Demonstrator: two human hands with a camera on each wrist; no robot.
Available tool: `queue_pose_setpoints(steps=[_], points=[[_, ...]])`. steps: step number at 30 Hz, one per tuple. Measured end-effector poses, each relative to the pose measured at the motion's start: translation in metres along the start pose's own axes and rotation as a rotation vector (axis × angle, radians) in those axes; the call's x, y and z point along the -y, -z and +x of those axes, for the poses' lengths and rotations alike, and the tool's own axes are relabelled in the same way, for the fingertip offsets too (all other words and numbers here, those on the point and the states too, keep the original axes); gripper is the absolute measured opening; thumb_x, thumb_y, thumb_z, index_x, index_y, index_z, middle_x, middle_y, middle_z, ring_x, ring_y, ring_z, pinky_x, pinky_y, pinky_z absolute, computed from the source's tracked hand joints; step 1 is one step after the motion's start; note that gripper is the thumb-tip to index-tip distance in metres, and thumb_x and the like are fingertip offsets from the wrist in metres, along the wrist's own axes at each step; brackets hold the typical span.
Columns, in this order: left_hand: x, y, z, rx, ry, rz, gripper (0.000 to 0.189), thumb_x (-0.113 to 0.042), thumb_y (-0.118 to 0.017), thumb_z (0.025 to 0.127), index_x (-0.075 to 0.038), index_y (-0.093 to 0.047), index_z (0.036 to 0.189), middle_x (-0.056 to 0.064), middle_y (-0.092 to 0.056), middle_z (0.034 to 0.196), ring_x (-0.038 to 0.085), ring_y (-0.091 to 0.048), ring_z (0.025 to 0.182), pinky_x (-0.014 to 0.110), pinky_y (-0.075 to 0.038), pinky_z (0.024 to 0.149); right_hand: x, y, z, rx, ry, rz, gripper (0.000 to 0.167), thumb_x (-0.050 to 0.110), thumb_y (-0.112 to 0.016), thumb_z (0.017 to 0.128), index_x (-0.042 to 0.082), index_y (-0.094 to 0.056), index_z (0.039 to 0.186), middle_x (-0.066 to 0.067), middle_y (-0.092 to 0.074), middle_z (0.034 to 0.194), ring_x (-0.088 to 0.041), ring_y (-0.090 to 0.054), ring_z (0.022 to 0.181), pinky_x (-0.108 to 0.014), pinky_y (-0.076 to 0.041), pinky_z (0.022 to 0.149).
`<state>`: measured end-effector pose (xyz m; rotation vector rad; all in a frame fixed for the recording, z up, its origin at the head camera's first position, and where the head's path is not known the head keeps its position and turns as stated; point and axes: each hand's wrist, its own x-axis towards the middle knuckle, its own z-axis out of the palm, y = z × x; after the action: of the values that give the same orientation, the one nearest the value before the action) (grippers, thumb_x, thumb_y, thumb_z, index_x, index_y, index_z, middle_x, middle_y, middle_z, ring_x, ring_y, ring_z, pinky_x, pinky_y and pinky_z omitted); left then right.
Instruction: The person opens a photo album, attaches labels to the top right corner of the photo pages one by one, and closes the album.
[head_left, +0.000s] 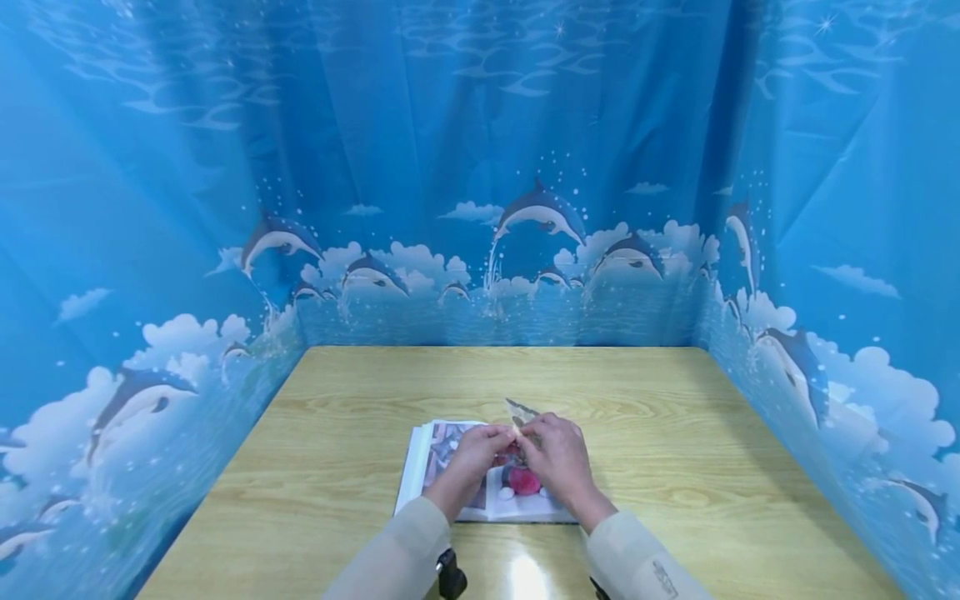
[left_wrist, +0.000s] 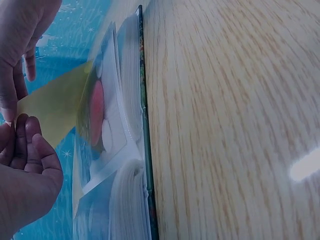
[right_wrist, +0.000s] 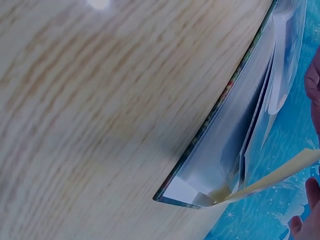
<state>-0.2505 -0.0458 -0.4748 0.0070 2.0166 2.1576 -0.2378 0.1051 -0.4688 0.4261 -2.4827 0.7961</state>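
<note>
A photo album (head_left: 491,508) lies open on the wooden table, its clear sleeves filled with pictures. Above its right page a thin photo (head_left: 519,410) stands up at a slant; its yellowish side (left_wrist: 55,107) shows in the left wrist view, with the lower part at the sleeve. My right hand (head_left: 557,454) pinches the photo's raised edge. Beside it, fingertips meeting, my left hand (head_left: 474,458) pinches the same edge with thumb and curled fingers. Both hands (right_wrist: 312,197) are cut off by the frame in the right wrist view. A pink round shape (head_left: 522,481) shows on the right page.
The wood-grain table (head_left: 337,467) extends around the album on all sides. Blue curtains (head_left: 420,167) printed with dolphins hang behind it and along both sides. A dark strap piece (head_left: 452,575) hangs at the left sleeve.
</note>
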Motion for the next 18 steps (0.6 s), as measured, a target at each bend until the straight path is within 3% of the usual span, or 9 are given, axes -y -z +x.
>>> queue_pose_setpoints(steps=[6, 12, 18], points=[[0.0024, -0.0001, 0.0030, -0.001, 0.007, 0.022, 0.019, -0.010, -0.061, 0.096, 0.003, -0.071, 0.106, 0.002, -0.071, 0.087, 0.014, -0.063, 0.081, 0.033, -0.053, 0.080, 0.0020, -0.0003, 0.0007, 0.017, -0.020, -0.011, 0.011, 0.019, -0.077, 0.085, 0.010, -0.076, 0.091, -0.003, -0.071, 0.097, -0.025, -0.066, 0.094, -0.050, -0.044, 0.100], [0.0031, -0.0004, 0.0037, -0.006, 0.006, 0.062, 0.019, -0.013, -0.063, 0.096, 0.002, -0.072, 0.103, 0.003, -0.072, 0.088, 0.014, -0.064, 0.081, 0.038, -0.054, 0.082, 0.0025, -0.0007, 0.0008, 0.014, -0.035, -0.021, 0.007, 0.015, -0.074, 0.084, 0.009, -0.076, 0.088, -0.003, -0.071, 0.095, -0.025, -0.067, 0.093, -0.050, -0.046, 0.097], [0.0038, -0.0008, 0.0017, -0.025, -0.004, 0.071, 0.018, -0.012, -0.064, 0.095, 0.002, -0.071, 0.104, 0.004, -0.072, 0.086, 0.014, -0.065, 0.080, 0.039, -0.055, 0.081, 0.0019, 0.0015, -0.0002, 0.053, -0.106, -0.042, 0.012, 0.020, -0.073, 0.087, 0.011, -0.075, 0.094, -0.005, -0.072, 0.100, -0.028, -0.066, 0.100, -0.053, -0.042, 0.102]])
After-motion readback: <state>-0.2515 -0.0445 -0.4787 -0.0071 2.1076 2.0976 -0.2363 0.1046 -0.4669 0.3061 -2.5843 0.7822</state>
